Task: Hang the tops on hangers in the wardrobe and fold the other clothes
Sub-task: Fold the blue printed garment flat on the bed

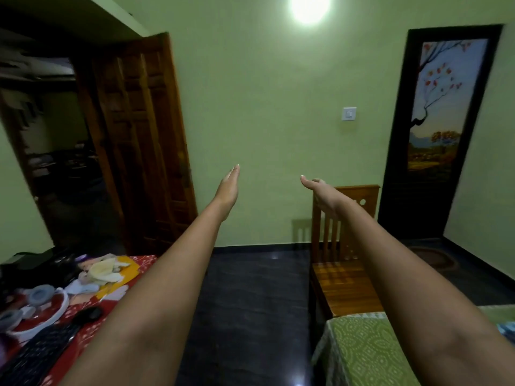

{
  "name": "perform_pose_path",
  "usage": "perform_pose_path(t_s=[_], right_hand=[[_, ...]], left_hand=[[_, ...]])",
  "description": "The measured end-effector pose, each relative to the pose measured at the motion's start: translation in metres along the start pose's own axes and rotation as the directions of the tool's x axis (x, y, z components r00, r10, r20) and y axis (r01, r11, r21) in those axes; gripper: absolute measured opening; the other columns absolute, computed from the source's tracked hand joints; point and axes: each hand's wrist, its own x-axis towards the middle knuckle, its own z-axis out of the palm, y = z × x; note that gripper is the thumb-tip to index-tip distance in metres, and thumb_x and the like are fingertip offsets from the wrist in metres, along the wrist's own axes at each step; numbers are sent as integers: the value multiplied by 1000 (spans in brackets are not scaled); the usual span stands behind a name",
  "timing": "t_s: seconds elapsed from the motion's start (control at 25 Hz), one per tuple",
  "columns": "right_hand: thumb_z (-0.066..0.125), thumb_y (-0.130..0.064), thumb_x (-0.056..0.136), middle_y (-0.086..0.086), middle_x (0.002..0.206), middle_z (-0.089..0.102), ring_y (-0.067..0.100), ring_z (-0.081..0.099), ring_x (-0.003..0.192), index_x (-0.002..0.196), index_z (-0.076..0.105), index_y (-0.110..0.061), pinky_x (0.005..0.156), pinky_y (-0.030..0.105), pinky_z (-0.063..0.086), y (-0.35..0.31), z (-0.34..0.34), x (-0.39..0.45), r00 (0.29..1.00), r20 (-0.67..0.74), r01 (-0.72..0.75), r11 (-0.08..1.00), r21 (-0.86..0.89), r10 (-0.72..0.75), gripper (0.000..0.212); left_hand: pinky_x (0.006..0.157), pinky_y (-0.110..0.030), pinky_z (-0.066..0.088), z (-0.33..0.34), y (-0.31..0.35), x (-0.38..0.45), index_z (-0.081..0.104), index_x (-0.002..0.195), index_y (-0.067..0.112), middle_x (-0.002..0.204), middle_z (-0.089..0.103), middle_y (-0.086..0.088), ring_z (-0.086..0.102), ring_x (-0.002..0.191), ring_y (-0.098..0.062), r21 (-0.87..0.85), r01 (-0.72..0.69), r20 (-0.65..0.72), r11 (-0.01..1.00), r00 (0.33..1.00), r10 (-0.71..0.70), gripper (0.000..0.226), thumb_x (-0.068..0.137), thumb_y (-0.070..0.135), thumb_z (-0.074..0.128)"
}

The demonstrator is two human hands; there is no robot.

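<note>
Green-walled bedroom (pixel 264 93), dark polished floor (pixel 250 296), one round lamp (pixel 310 6) glaring high on the wall. Landmark for this entry: the wooden chair (pixel 344 263), which stood against the wall with its slatted back upright.

Left hand (pixel 229 188): raised well to the left of the chair, arm outstretched, fingers straight and pressed together, edge-on to the camera, holding nothing.

Right hand (pixel 320 189): raised in front of the chair's top rail, thumb extended; the other fingers were foreshortened and could not be read clearly, though nothing was held.

Light switch (pixel 349 113): on the wall above the chair.

Tall framed painting of a tree (pixel 443 107): to the right of the chair, leaning against the wall.

Panelled wooden door (pixel 145 140): far to the left of the chair, swung open on a dark room beyond.

Table with a red patterned cloth (pixel 89 327): left of the chair, across the floor. On it lay white headphones with grey pads (pixel 41 305), a black keyboard (pixel 36 355), a dark mouse (pixel 88 314) and a small heap of pale soft items (pixel 103 271) that could not be identified.

Green patterned bedcover (pixel 362 355): just in front of the chair, nearer the camera.

Clothes, hangers and wardrobe: none could be made out.
</note>
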Motion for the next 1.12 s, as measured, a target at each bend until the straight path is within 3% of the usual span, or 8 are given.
perform_pose_path(t_s=[0.12,0.2,0.4,0.52,0.64,0.92,1.04,1.12], right_hand=[[50,-57,90,12,158,15,34,18,144,153,12,-15,114,50,19,26,-38,39,992,-114,-56,997,-55,49,84],[55,-61,85,13,157,18,33,22,143,152,14,-18,115,50,20,46,-73,60,975,-208,-79,997,0,78,90],[49,-52,93,9,160,12,27,13,146,153,9,-16,116,42,13,72,-163,86,836,-525,-132,987,93,161,81],[49,-55,92,6,160,11,24,12,147,153,11,-13,116,42,13,79,-211,78,682,-701,-180,977,115,208,83],[48,-57,91,7,159,15,22,17,146,153,13,-14,116,41,14,82,-238,53,511,-825,-173,969,175,240,83],[40,-54,96,12,156,24,24,25,143,152,18,-11,117,45,15,74,-243,-24,184,-944,-268,938,220,274,74],[40,-51,98,13,153,29,17,48,116,149,24,-8,116,44,20,84,-257,-49,65,-958,-283,926,249,278,69],[43,-53,95,12,152,33,23,41,128,148,25,-11,115,45,23,100,-271,-61,18,-945,-277,910,308,326,70]], left_hand=[[119,-37,16,53,-30,74,23,150,13,157,22,0,20,145,-14,-42,29,86,999,996,-25,53,103,37,28],[119,-37,16,95,-44,118,25,150,13,157,24,0,20,145,-13,-78,57,166,995,985,-43,53,103,37,28],[119,-38,15,216,-51,210,24,150,13,156,25,-1,20,145,-17,-107,49,438,993,899,3,53,103,38,25],[118,-34,12,298,-30,244,22,150,12,157,23,-2,20,145,-17,-152,32,634,988,770,73,52,104,36,23],[112,-28,18,359,-5,247,23,150,12,153,25,6,26,140,-13,-222,34,800,974,577,163,50,105,34,21],[115,-36,18,467,-11,208,23,150,12,156,26,-4,23,143,-19,-243,44,931,969,289,221,55,104,41,24],[115,-34,18,504,-16,186,23,151,14,156,25,-2,23,143,-18,-238,57,958,970,179,225,53,104,40,22],[115,-34,17,532,-20,175,22,151,14,157,24,-3,22,144,-18,-234,40,964,971,142,226,53,104,39,22]])
